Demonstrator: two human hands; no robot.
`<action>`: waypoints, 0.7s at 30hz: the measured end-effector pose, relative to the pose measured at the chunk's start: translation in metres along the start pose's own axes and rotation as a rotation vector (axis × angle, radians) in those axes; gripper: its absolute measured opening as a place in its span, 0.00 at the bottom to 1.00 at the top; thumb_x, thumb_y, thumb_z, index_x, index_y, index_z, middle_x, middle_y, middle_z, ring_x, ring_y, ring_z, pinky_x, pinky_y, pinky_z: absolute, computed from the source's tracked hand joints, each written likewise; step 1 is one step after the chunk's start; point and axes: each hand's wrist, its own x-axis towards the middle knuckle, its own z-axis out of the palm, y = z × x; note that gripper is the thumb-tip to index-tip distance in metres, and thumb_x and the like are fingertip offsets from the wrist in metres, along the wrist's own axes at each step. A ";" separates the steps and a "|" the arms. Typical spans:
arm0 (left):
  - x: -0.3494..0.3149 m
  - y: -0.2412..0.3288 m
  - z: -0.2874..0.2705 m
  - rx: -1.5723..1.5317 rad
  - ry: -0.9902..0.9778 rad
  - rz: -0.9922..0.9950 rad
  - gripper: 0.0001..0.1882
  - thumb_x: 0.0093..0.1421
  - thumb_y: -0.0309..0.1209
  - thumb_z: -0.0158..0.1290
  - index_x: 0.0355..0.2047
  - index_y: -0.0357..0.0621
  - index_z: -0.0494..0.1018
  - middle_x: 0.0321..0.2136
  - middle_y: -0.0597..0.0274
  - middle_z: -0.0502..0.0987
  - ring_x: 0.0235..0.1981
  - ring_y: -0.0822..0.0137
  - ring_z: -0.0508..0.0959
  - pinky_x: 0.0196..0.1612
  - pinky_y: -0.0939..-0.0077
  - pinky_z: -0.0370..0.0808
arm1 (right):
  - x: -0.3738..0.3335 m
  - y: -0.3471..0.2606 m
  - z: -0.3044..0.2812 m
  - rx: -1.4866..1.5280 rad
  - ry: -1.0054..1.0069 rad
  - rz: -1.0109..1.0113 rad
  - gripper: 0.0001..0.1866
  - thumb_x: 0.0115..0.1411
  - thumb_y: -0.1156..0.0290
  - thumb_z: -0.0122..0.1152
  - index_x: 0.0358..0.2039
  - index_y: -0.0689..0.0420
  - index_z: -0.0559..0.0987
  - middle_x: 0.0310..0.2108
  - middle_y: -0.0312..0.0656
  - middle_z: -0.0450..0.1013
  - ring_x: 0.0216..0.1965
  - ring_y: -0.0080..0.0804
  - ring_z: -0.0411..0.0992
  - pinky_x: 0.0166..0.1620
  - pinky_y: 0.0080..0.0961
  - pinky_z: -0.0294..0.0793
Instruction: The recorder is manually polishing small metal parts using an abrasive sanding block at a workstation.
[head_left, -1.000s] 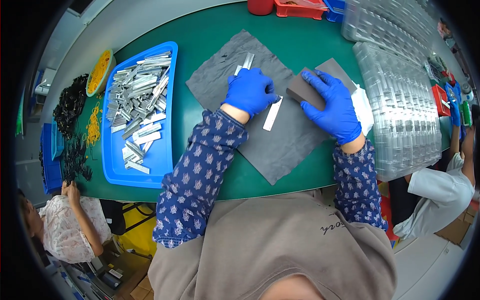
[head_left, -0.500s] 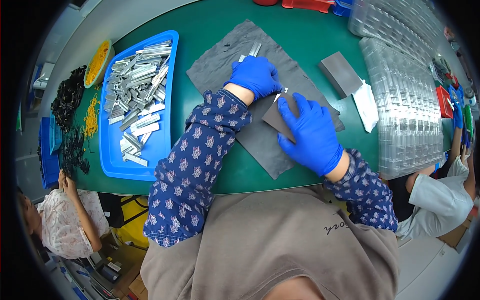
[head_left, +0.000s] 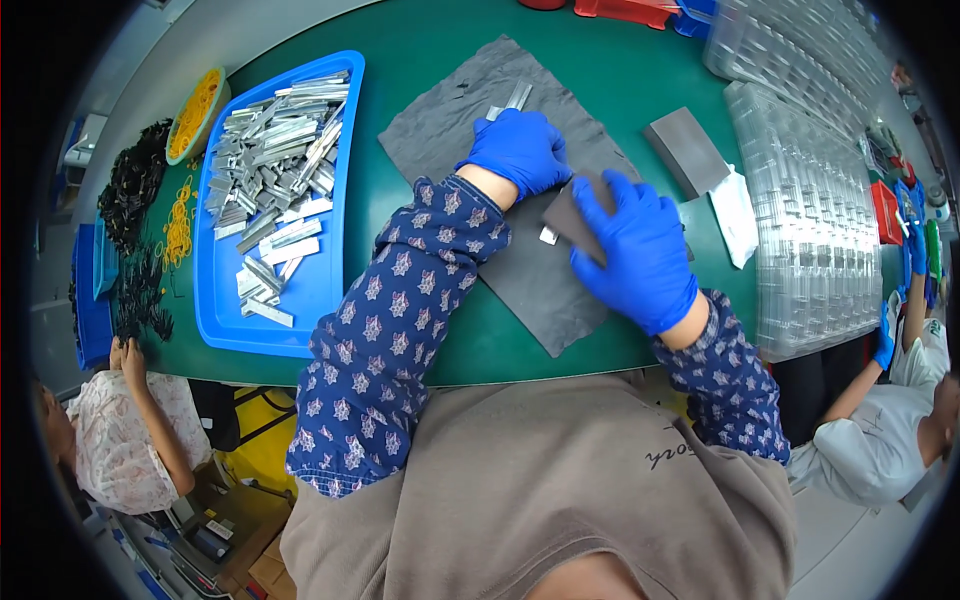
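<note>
Both hands wear blue gloves over a dark grey cloth (head_left: 545, 315) on the green table. My left hand (head_left: 520, 150) is closed, its curled fingers pointing right; they hide what they hold. Silver metal strips (head_left: 517, 97) show just beyond its knuckles. My right hand (head_left: 640, 255) grips a dark grey sanding block (head_left: 577, 215), tilted over the cloth beside the left fingertips. Below the block's left edge, the small bright end of a metal piece (head_left: 548, 236) shows. A second dark grey sanding block (head_left: 690, 150) lies to the right of the cloth.
At left stands a blue tray (head_left: 352, 180) heaped with metal strips, near a bowl of yellow bands (head_left: 197, 110) and black bundled parts (head_left: 140, 190). A white cloth (head_left: 735, 220) and clear plastic trays (head_left: 815, 220) are at right. Co-workers sit on both sides.
My right hand has shifted slightly right with the sanding block, which has turned and uncovered a bright metal end below it. The left hand stays nearly in place. The co-worker at right has moved.
</note>
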 end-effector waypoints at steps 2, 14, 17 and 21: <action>0.000 -0.001 0.000 0.010 0.011 0.027 0.12 0.44 0.44 0.61 0.30 0.60 0.83 0.32 0.64 0.81 0.38 0.56 0.80 0.43 0.51 0.68 | -0.002 0.000 -0.001 0.012 -0.005 -0.044 0.35 0.47 0.60 0.64 0.58 0.51 0.71 0.52 0.55 0.67 0.46 0.50 0.68 0.49 0.42 0.68; -0.006 0.005 -0.007 -0.032 -0.014 -0.010 0.13 0.44 0.44 0.62 0.27 0.54 0.82 0.32 0.65 0.79 0.38 0.56 0.78 0.47 0.55 0.66 | 0.001 0.012 -0.007 0.043 0.075 -0.033 0.34 0.47 0.59 0.64 0.58 0.50 0.72 0.54 0.54 0.67 0.50 0.51 0.67 0.52 0.41 0.66; -0.005 0.003 -0.007 -0.024 -0.028 -0.034 0.13 0.44 0.45 0.62 0.27 0.54 0.82 0.32 0.66 0.79 0.39 0.57 0.78 0.49 0.55 0.65 | 0.002 0.010 0.001 -0.013 0.050 -0.026 0.35 0.47 0.59 0.64 0.58 0.50 0.71 0.54 0.55 0.66 0.50 0.51 0.67 0.52 0.41 0.66; 0.004 -0.002 -0.010 -0.028 -0.117 0.025 0.14 0.46 0.47 0.61 0.31 0.57 0.82 0.35 0.63 0.81 0.40 0.55 0.79 0.49 0.50 0.66 | 0.002 0.010 0.002 -0.028 0.040 -0.018 0.35 0.48 0.60 0.64 0.59 0.49 0.71 0.55 0.55 0.66 0.50 0.51 0.67 0.50 0.41 0.66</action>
